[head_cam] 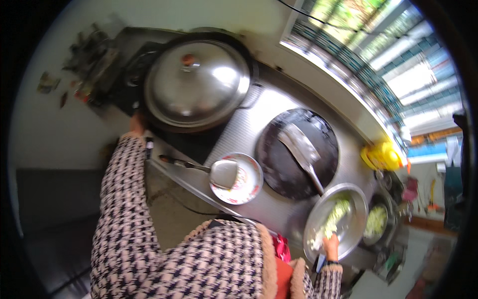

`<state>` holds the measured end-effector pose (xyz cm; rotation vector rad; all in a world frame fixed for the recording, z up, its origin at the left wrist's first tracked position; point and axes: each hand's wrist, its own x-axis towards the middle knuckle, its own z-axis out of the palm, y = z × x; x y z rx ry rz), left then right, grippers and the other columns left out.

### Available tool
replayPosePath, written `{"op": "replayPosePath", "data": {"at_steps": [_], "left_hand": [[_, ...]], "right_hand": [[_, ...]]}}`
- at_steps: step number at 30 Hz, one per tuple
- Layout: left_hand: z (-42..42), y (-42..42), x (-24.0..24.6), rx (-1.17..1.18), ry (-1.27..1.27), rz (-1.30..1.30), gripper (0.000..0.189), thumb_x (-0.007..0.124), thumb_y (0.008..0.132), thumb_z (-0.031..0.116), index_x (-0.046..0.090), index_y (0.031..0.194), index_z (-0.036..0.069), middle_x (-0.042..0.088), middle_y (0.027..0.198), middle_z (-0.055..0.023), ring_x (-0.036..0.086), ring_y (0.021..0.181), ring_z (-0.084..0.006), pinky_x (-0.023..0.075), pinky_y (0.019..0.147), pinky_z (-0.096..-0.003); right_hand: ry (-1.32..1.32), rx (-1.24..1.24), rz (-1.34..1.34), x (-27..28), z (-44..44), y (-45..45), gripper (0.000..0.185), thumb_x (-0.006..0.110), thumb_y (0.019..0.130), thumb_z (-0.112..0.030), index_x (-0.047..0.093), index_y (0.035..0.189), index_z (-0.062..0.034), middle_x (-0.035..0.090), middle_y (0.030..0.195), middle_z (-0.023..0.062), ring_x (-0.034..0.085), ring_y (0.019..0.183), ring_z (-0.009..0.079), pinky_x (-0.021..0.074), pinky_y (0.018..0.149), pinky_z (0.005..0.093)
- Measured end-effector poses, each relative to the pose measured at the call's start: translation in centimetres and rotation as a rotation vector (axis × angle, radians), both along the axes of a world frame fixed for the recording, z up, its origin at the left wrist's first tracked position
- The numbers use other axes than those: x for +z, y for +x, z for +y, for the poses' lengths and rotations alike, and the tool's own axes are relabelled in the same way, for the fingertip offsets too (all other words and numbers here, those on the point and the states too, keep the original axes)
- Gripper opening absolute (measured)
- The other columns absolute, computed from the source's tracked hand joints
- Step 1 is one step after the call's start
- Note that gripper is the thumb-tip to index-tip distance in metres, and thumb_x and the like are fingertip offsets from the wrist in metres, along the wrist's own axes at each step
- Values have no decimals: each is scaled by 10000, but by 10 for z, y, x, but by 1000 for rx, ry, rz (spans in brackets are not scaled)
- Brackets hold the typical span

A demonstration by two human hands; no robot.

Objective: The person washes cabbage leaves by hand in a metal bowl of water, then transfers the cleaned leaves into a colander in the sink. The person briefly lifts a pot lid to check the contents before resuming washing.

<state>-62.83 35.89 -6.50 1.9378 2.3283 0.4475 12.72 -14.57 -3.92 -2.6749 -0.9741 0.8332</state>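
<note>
My right hand (pixel 331 246) grips the near rim of a wide stainless steel bowl (pixel 355 220), fingers reaching inside. The bowl looks tilted, with chopped pale green vegetable (pixel 337 216) strewn along its inside. My left hand (pixel 137 125) is at the front edge of the stove, close beside the large wok (pixel 201 129); its fingers are blurred and partly hidden. A domed metal lid (pixel 201 88) with a reddish knob covers the wok. Between my hands, a spatula (pixel 224 174) with a dark handle lies across a white patterned bowl (pixel 248 188).
A cleaver (pixel 298 144) rests on a round dark chopping board (pixel 272 175), its handle towards the steel bowl. Beyond that bowl sits another container of chopped vegetable (pixel 375 221). A yellow plastic bottle (pixel 382 156) stands by the window wall. Utensils (pixel 89 56) hang left of the stove.
</note>
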Motion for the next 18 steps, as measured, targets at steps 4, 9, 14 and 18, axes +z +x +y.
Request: {"op": "replayPosePath", "data": {"at_steps": [4,9,14,18], "left_hand": [[-18,17,-26,-242,158,403,352,414,916,293,558,1072,11,603,933,-227,576,851,-395,448,731,-457],[-59,122,13,132,171,-624,339,445,935,250,493,1187,29,604,1050,-72,596,771,-140,496,601,-258],[-141,287,109,-299,156,-859,266,444,947,183,522,1144,23,611,1034,-72,574,758,-82,489,590,-197],[-214,443,153,-599,-207,-1065,234,478,930,200,561,1073,33,626,932,-89,580,680,-82,487,574,-208]], "right_hand": [[-2,-38,50,-22,0,49,400,634,667,-229,577,998,-10,633,904,198,612,869,338,486,742,393],[-42,-53,138,-47,-7,79,313,635,683,-193,625,919,13,651,746,172,648,663,264,501,596,356],[10,4,104,-52,-12,82,289,646,696,-175,631,930,-6,630,684,95,598,578,166,468,515,309],[164,-199,365,-27,-12,98,244,597,736,-148,622,919,11,650,745,108,624,661,202,499,607,335]]}}
